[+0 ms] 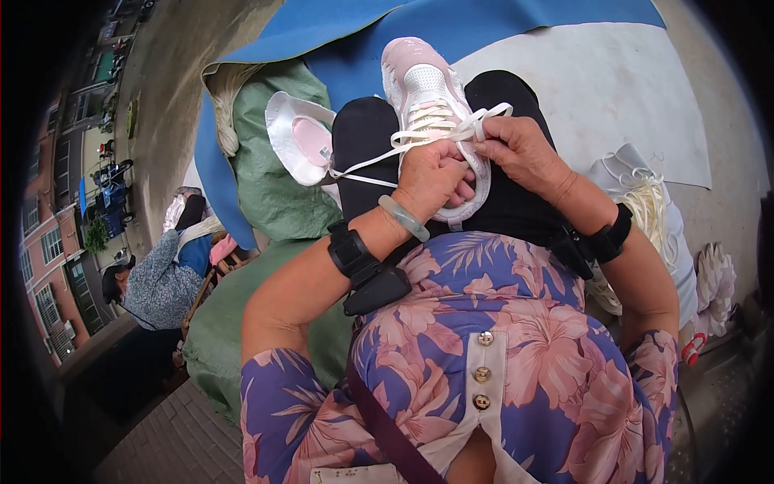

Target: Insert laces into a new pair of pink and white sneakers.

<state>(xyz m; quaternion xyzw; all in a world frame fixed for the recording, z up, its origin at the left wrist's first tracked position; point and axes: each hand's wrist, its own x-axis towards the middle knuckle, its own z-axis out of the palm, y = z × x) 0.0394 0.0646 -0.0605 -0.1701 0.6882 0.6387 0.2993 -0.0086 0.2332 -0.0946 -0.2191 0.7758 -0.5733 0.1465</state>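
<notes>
A pink and white sneaker [419, 81] rests across my black-clad knees, its toe pointing away from me. Cream shoelaces [431, 121] cross its front and form loops near the ankle opening. My left hand [439, 176] lies over the left side of that opening, its fingers curled; what they grip is hidden. On the other side, my right hand [520, 153] pinches a looped part of the shoelace between thumb and fingers. One loose lace end trails left toward a white piece with a pink oval inside [278, 133], beside my left knee.
Green sacking [278, 153] bulges at my left. Blue sheeting [355, 56] and a pale sheet [597, 89] spread beyond my knees. Bundles of cream laces [649, 210] hang at the right, near more pale shoes [713, 278]. Another person [165, 278] sits at the far left.
</notes>
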